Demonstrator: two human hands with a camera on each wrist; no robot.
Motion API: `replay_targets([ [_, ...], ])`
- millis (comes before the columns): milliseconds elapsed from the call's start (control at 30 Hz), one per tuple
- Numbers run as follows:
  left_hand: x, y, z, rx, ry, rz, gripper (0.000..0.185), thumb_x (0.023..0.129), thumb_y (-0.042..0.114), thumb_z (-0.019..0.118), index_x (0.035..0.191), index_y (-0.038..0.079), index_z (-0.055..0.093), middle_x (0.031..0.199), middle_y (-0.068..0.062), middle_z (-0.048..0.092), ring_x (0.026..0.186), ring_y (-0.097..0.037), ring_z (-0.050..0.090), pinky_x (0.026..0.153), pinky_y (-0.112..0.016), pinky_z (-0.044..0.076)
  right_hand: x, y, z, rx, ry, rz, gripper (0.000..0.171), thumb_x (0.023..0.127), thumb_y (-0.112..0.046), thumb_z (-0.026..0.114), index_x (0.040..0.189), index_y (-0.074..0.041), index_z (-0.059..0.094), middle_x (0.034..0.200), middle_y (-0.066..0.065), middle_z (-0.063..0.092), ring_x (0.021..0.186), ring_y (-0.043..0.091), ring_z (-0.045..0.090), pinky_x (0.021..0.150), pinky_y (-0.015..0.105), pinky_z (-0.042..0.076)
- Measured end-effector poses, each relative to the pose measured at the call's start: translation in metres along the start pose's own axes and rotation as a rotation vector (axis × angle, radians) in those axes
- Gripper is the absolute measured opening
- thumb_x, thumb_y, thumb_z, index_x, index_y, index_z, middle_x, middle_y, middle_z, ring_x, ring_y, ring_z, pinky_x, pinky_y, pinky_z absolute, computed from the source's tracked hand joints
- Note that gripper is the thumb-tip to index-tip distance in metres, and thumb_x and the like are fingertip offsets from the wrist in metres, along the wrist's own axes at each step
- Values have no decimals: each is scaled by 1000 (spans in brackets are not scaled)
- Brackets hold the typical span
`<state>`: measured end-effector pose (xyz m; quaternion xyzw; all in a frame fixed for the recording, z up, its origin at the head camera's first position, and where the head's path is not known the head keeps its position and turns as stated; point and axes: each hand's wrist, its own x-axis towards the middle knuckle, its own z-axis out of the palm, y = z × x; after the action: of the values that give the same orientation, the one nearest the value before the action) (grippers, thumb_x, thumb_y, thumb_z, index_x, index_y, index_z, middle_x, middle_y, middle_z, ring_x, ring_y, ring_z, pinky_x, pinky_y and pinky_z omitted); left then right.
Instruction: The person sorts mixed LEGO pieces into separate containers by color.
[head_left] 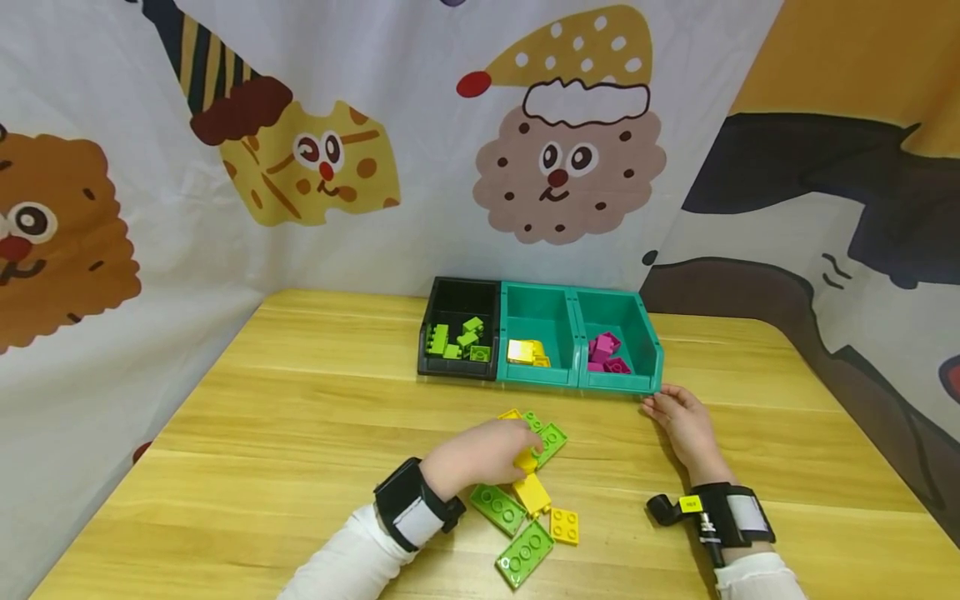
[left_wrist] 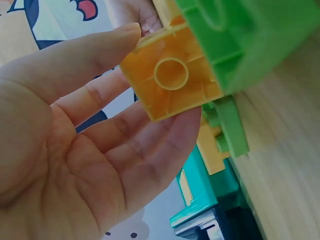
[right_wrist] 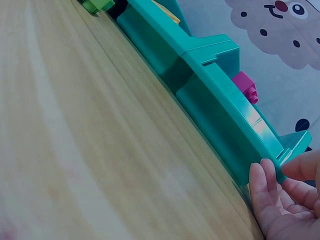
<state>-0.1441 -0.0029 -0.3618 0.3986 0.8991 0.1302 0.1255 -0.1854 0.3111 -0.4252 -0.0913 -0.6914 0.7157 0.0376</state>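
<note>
My left hand (head_left: 483, 454) is over the loose building blocks in mid-table, its thumb and fingers gripping a yellow building block (left_wrist: 171, 74) whose hollow underside shows in the left wrist view. Close beside that block is a green block (left_wrist: 260, 40). Farther right, my right hand (head_left: 686, 425) holds the front right corner of the right teal bin (right_wrist: 220, 125), fingertips on either side of the corner. Around the left hand lie a yellow block (head_left: 532, 495), a smaller yellow block (head_left: 564, 527) and long green blocks (head_left: 525, 554), some with undersides up.
A black bin (head_left: 457, 368) with green blocks (head_left: 438, 339) stands left of the middle teal bin (head_left: 538, 377), which holds yellow blocks (head_left: 521, 352). Magenta blocks (head_left: 604, 347) lie in the right bin. Behind the wooden table (head_left: 300, 400) hangs a printed cloth (head_left: 427, 242).
</note>
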Motion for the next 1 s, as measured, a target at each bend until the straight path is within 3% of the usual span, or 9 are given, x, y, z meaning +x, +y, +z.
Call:
replay_targets([
  [433, -4, 2, -8, -8, 53, 40, 35, 86, 17, 70, 119, 12, 64, 117, 0, 64, 106, -10, 58, 93, -21, 46, 0, 1, 0, -36, -4, -6, 26, 100, -7, 41, 119, 9, 34, 88, -6, 53, 82, 0, 60, 78, 14, 51],
  [1000, 0, 1, -12, -82, 112, 44, 34, 88, 12, 66, 121, 9, 63, 118, -3, 63, 105, -12, 59, 92, -21, 47, 0, 0, -1, -15, -11, 0, 27, 99, -6, 41, 120, 9, 35, 89, -5, 55, 83, 1, 61, 79, 14, 52],
])
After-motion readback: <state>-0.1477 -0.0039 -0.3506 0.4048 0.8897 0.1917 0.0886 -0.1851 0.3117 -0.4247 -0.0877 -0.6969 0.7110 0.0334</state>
